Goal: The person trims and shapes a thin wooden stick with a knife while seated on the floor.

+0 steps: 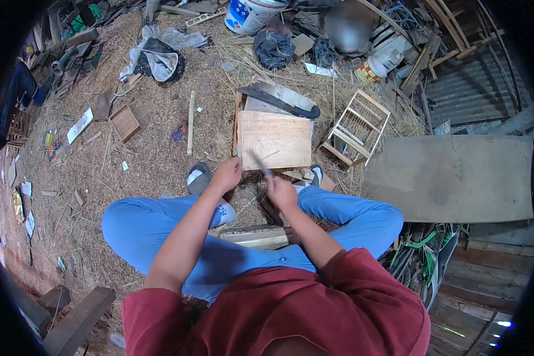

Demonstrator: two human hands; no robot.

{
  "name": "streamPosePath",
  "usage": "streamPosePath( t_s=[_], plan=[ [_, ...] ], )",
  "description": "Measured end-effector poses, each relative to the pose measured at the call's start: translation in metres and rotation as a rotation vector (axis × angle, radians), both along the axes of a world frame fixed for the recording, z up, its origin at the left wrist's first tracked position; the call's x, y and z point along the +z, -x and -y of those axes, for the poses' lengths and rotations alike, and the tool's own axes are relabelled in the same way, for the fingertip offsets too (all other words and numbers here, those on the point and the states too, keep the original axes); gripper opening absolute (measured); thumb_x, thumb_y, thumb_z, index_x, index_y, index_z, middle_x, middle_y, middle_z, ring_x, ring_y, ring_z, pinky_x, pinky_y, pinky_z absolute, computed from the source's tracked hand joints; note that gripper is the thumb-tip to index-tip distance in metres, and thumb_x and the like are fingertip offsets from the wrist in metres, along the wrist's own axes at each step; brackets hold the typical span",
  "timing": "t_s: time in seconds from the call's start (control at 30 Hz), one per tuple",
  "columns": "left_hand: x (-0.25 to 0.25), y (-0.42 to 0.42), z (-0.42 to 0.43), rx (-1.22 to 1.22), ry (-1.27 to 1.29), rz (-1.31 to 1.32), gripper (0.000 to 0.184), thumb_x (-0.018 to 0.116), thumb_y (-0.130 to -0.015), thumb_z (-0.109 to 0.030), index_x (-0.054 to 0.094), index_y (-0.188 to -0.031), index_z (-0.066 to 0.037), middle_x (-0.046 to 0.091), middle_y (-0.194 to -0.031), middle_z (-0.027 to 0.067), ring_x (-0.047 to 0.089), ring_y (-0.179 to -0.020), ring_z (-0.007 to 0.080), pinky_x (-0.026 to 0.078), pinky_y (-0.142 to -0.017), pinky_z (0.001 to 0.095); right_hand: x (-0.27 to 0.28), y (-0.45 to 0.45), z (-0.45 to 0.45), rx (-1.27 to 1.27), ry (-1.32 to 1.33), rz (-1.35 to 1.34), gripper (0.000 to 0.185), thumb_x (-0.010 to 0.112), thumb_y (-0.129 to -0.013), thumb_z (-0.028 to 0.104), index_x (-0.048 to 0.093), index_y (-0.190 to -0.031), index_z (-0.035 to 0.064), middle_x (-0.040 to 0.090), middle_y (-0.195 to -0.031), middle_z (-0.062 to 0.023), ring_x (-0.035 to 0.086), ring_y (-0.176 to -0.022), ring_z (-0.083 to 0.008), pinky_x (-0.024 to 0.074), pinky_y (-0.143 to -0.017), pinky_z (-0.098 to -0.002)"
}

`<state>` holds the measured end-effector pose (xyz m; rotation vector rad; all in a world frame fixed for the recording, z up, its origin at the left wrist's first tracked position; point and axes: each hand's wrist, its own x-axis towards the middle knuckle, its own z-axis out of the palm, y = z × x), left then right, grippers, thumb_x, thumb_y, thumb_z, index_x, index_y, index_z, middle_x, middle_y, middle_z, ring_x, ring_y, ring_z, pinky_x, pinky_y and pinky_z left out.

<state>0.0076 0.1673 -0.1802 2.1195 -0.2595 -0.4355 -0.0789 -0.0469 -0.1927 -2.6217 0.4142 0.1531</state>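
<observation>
A light plywood board [282, 133] lies over a low wooden frame between my feet. My left hand [227, 174] is closed at the board's lower left corner; what its fingers pinch is too small to make out. My right hand [280, 191] is wrapped round the handle of a tool with a long dark blade [258, 161], which points up and left over the board's lower part. A thin dark stick or line shows on the board beside the blade. Behind the board lies a dark saw-like tool [279, 101] with a curved handle.
A slatted wooden frame [357, 129] stands right of the board, with a large flat sheet [451, 178] beyond it. At the left lie a small wooden tray [124, 123] and a wooden strip [191, 123]. Buckets and bags line the back.
</observation>
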Motion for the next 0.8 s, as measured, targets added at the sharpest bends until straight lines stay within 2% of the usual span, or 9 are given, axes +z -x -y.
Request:
streamPosePath(
  t_s=[0.07,0.13,0.23,0.43,0.5,0.53,0.6,0.73,0.8],
  plan=[
    [-0.005,0.000,-0.001,-0.018,-0.012,0.063,0.018,0.065,-0.090,-0.017,0.061,-0.093,0.000,0.067,-0.088,0.0256,0.066,-0.084,0.0447,0.051,-0.074,0.0500,-0.010,-0.010,0.017,-0.233,-0.036,0.076,0.062,0.043,-0.105,0.047,0.067,-0.080,-0.0037,0.065,-0.076,-0.0306,0.065,-0.079,-0.0499,0.0505,-0.074,-0.0567],
    [-0.010,0.003,0.000,0.014,0.029,0.080,0.018,0.063,-0.093,-0.019,0.063,-0.093,-0.001,0.068,-0.086,0.0229,0.066,-0.084,0.0430,0.051,-0.075,0.0481,-0.011,-0.005,0.016,-0.199,-0.045,0.079,0.061,0.042,-0.105,0.047,0.066,-0.081,-0.0031,0.065,-0.077,-0.0306,0.065,-0.078,-0.0493,0.0500,-0.072,-0.0577],
    [-0.012,0.002,-0.001,-0.001,0.024,0.095,0.017,0.063,-0.093,-0.018,0.063,-0.094,0.000,0.067,-0.087,0.0233,0.066,-0.084,0.0434,0.051,-0.075,0.0486,0.011,0.004,-0.006,-0.018,-0.012,-0.019,0.058,0.043,-0.105,0.045,0.065,-0.080,-0.0021,0.065,-0.077,-0.0301,0.065,-0.077,-0.0493,0.0501,-0.072,-0.0586],
    [-0.008,0.003,-0.001,0.007,0.005,0.100,0.019,0.064,-0.093,-0.020,0.064,-0.093,-0.001,0.067,-0.088,0.0240,0.065,-0.084,0.0444,0.051,-0.075,0.0489,0.012,-0.001,-0.019,0.048,0.011,0.003,0.053,0.046,-0.104,0.044,0.067,-0.081,0.0002,0.067,-0.077,-0.0281,0.066,-0.075,-0.0481,0.0523,-0.070,-0.0572],
    [-0.005,0.004,0.000,0.006,0.002,0.116,0.019,0.064,-0.093,-0.020,0.064,-0.093,-0.001,0.067,-0.088,0.0240,0.065,-0.084,0.0445,0.051,-0.075,0.0490,0.020,-0.002,-0.018,0.165,0.062,-0.037,0.052,0.047,-0.104,0.043,0.068,-0.082,0.0010,0.067,-0.077,-0.0281,0.066,-0.075,-0.0483,0.0524,-0.070,-0.0570],
    [-0.004,0.005,-0.001,0.006,0.000,0.130,0.019,0.064,-0.093,-0.020,0.064,-0.093,-0.001,0.067,-0.087,0.0240,0.065,-0.084,0.0446,0.051,-0.075,0.0492,0.014,-0.004,-0.012,0.165,0.059,-0.037,0.052,0.047,-0.104,0.043,0.068,-0.082,0.0010,0.067,-0.077,-0.0281,0.066,-0.075,-0.0483,0.0524,-0.070,-0.0570],
    [-0.005,0.004,-0.002,0.007,0.000,0.110,0.019,0.063,-0.093,-0.021,0.064,-0.093,-0.001,0.067,-0.087,0.0240,0.065,-0.084,0.0445,0.051,-0.075,0.0493,0.004,-0.011,-0.004,-0.034,-0.042,0.026,0.051,0.049,-0.102,0.045,0.068,-0.082,0.0024,0.066,-0.075,-0.0281,0.066,-0.074,-0.0489,0.0526,-0.070,-0.0570],
    [0.000,0.003,-0.002,0.000,-0.017,0.049,0.020,0.062,-0.094,-0.021,0.064,-0.092,-0.001,0.066,-0.084,0.0240,0.065,-0.082,0.0437,0.050,-0.073,0.0494,0.009,0.001,-0.019,0.194,0.035,-0.020,0.055,0.046,-0.103,0.047,0.068,-0.081,0.0012,0.066,-0.075,-0.0286,0.065,-0.075,-0.0494,0.0513,-0.071,-0.0587],
    [-0.004,0.003,-0.001,0.004,-0.003,0.074,0.020,0.062,-0.094,-0.022,0.064,-0.092,-0.001,0.066,-0.083,0.0237,0.065,-0.081,0.0433,0.050,-0.072,0.0494,0.003,-0.007,-0.010,0.088,0.014,0.003,0.055,0.047,-0.103,0.047,0.068,-0.080,0.0017,0.066,-0.075,-0.0285,0.065,-0.075,-0.0493,0.0514,-0.071,-0.0590]
  ],
)
